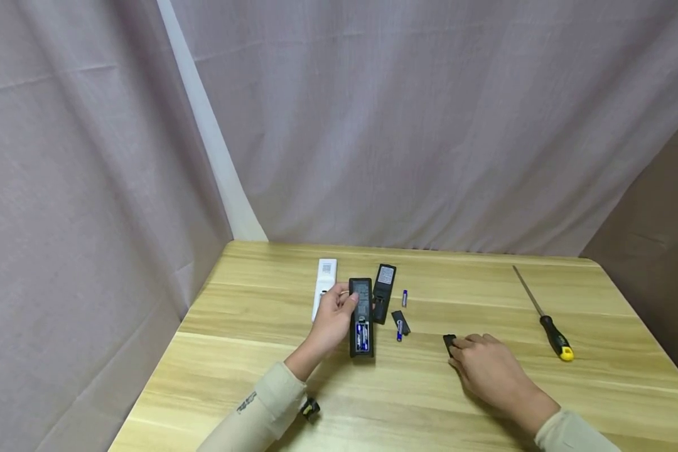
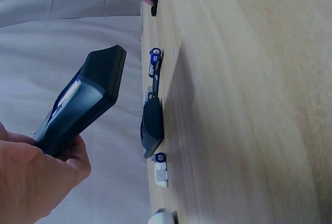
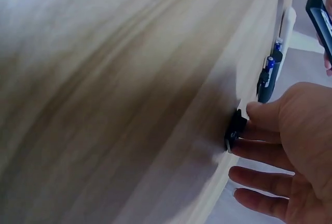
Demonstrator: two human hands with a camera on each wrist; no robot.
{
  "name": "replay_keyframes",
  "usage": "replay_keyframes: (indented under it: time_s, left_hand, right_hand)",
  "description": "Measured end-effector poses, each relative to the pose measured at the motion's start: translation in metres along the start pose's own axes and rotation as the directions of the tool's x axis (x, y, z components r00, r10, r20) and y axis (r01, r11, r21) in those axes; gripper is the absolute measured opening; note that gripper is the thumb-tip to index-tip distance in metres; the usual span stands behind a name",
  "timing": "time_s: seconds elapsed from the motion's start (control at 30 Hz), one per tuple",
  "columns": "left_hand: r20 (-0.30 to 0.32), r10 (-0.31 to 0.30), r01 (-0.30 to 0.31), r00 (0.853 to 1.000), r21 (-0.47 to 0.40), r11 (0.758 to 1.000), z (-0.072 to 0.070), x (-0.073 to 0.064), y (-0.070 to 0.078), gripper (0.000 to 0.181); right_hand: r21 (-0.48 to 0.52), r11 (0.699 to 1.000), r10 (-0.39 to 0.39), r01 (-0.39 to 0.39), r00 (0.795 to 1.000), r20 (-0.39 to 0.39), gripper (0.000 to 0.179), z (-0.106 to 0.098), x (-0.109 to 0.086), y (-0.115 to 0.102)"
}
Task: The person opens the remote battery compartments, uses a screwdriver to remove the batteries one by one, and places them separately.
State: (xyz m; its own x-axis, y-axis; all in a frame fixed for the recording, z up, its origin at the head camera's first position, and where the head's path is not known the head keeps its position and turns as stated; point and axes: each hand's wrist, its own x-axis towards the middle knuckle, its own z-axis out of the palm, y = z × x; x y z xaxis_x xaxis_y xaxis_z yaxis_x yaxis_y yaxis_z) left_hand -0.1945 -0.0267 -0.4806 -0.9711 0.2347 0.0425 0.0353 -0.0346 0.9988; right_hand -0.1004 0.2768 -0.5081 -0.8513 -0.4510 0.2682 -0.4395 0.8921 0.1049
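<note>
- Lower right of the frame: my right hand (image 1: 488, 370) has its fingertips at a small black cover (image 1: 449, 343) on the desk (image 1: 418, 402); whether it pinches, I cannot tell. Gripping opposite edges should lift it cleanest.
- Centre: my left hand (image 1: 332, 317) grips a black remote (image 1: 363, 302), batteries (image 1: 365, 337) showing; best held level.
- Just beyond: another black remote (image 1: 385, 290).

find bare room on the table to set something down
Bare room: left of the white remote; between the far loose battery and the screwdriver, beyond the right hand; in front of the near loose battery. Crowded: from the white remote past the flat-lying black remote to both loose batteries.
</note>
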Motion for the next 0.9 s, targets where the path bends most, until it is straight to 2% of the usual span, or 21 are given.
replay_keyframes:
  time_s: [0.23, 0.37, 0.67, 0.9]
  left_hand:
    - [0.007, 0.0, 0.0, 1.0, 0.007, 1.0, 0.0, 0.002, 0.0, 0.032]
    - [0.016, -0.005, 0.005, 1.0, 0.002, 1.0, 0.001, 0.001, 0.001, 0.031]
    - [0.017, -0.008, 0.008, 1.0, 0.009, 1.0, 0.003, 0.002, 0.001, 0.031]
    - [0.005, -0.023, 0.023, 1.0, -0.005, 1.0, 0.004, 0.003, 0.0, 0.029]
  right_hand:
    - [0.07, 0.995, 0.069, -0.075, 0.994, 0.09, 0.029, -0.004, 0.002, 0.002]
    - [0.095, 0.99, 0.094, -0.105, 0.989, 0.115, 0.031, -0.006, 0.002, 0.004]
    - [0.159, 0.976, 0.128, -0.147, 0.984, 0.126, 0.028, -0.001, 0.004, 0.015]
    - [0.135, 0.976, 0.16, -0.172, 0.983, 0.092, 0.02, 0.005, 0.008, 0.035]
